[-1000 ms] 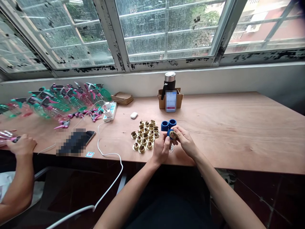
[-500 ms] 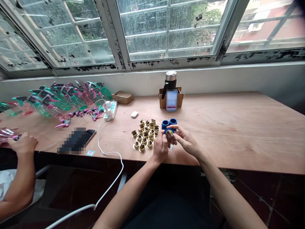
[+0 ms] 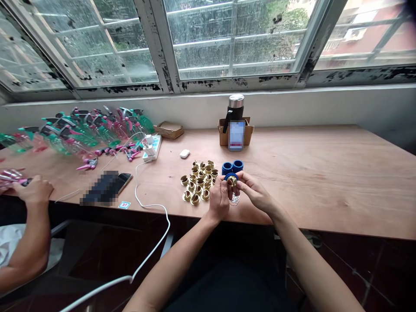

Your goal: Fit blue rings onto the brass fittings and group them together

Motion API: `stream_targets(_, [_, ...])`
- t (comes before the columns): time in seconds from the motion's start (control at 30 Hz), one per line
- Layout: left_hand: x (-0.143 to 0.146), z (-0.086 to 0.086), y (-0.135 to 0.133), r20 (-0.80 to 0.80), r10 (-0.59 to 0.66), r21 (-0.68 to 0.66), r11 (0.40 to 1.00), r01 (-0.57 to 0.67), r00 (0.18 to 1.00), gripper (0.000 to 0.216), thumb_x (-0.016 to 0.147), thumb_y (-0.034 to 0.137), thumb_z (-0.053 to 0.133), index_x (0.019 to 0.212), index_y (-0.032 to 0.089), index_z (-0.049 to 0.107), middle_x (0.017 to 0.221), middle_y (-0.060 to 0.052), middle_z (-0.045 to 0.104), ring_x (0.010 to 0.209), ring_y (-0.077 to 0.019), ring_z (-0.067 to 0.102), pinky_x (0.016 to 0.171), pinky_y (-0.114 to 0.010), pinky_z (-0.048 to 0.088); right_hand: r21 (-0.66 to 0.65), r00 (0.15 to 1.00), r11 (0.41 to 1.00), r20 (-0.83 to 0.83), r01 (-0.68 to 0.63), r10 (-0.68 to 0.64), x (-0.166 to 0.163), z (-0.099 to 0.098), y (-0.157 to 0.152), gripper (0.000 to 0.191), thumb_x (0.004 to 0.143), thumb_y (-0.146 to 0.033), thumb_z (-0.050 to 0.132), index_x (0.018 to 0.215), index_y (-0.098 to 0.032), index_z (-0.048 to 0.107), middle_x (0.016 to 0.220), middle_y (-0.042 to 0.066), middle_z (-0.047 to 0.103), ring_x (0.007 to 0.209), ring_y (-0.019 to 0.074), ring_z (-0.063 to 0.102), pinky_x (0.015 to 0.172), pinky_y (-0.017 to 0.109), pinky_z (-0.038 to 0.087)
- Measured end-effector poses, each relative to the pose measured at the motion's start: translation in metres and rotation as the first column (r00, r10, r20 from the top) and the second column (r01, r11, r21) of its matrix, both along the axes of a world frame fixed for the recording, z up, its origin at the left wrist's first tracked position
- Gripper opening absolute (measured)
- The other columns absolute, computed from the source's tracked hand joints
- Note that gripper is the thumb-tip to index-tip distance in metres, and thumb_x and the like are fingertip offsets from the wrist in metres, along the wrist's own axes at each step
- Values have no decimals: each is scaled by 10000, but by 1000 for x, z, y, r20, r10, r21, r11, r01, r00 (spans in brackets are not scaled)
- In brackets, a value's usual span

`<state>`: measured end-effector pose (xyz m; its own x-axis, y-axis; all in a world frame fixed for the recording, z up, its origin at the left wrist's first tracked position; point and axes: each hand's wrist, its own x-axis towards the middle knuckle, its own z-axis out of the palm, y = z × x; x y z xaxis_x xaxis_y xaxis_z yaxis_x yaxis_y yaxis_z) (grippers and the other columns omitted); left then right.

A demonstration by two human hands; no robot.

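Note:
In front of me, above the table's front edge, my left hand [image 3: 219, 200] is closed around a blue round plastic piece [image 3: 226, 177]. A brass fitting [image 3: 232, 182] sits at the open face of that piece, facing me. The fingers of my right hand [image 3: 256, 191] pinch the brass fitting and the blue rim from the right. Just behind my hands stand two blue hollow cylinders [image 3: 238, 165]. Below my fingers lie some thin clear or silvery rings [image 3: 234, 199], partly covered. A cluster of several similar brass fittings [image 3: 199, 182] spreads over the table left of my left hand.
A phone [image 3: 235, 135] leans on a cardboard box [image 3: 248, 135] holding a black flask [image 3: 236, 110]. To the left are a white cable [image 3: 152, 208], a power strip [image 3: 156, 147], a dark phone [image 3: 123, 182] and several spray bottles [image 3: 97, 125]. Another person's hand [image 3: 35, 188] works at far left.
The brass fitting has turned slightly between my fingers, so its inside shows differently. Both hands keep their hold. The whole view has shifted a little.

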<state>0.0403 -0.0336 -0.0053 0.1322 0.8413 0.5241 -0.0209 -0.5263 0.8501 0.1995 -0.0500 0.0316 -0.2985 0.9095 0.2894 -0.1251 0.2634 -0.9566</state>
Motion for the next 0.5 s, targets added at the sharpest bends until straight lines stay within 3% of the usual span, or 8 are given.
stream_targets(0.13, [-1,0,-2,50,-12,5,1000,11,999,363,1133,506,386,993,214,551,606,48,557,474,-102,485,481,-246,372,17,1000,1000,19,-5,4,-2,-1,0,303,1071,-523,599,1073,-222,627,847,26,632,754,190,609,716,349,533])
stream_targets(0.3, [1,-1,-3,89,1,17,1000,-2,996,333,1135,502,387,1004,224,513,596,64,531,478,-102,478,501,-244,389,25,990,993,87,112,-114,-1,-5,6,337,1016,-522,679,1138,-214,622,824,6,629,722,176,580,671,320,479])
stream_targets(0.4, [1,-2,-3,123,7,25,1000,-10,992,297,1142,475,377,1039,226,503,628,56,578,501,-105,508,521,-244,409,40,955,991,266,125,-131,9,-8,7,278,1027,-464,667,1146,-213,646,841,5,661,745,176,597,687,309,462])
stream_targets(0.5, [0,-7,-1,109,55,32,998,-59,993,262,1144,451,382,1072,232,507,655,51,604,536,-113,532,574,-257,437,41,860,994,499,97,-105,19,-12,6,207,1027,-415,650,1017,-209,673,868,25,714,783,194,635,705,312,455])
